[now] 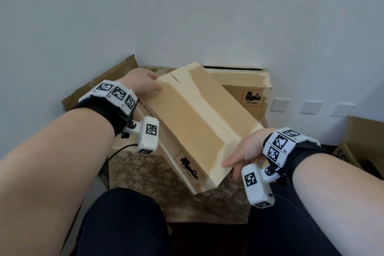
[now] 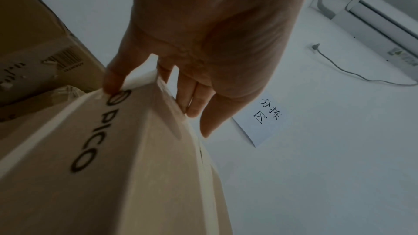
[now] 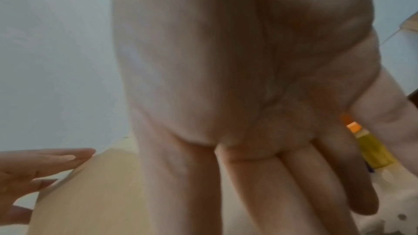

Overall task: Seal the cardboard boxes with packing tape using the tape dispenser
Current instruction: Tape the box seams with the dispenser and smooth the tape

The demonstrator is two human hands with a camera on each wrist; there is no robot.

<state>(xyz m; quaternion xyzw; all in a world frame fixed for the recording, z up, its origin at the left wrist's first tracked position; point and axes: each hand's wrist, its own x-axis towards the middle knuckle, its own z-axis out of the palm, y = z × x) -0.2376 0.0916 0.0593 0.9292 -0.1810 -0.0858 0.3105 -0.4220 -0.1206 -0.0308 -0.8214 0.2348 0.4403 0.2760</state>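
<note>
Both forearms frame the tilted cardboard box (image 1: 193,122), held off the floor between the two grips. At its far corner the left hand (image 1: 143,84) pinches thumb against fingers; at its near corner the right hand (image 1: 245,155) cradles it with nearly straight fingers. Tape already covers the seam (dispenser unseen), so turn it slowly, supporting underneath.

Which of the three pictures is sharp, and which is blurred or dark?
Head view: sharp and evenly lit, with wide-angle bending at the edges around the tilted box. Left wrist view: dim, the left hand in shadow, print still readable. Right wrist view: soft and blurred; the right hand fills it.
</note>
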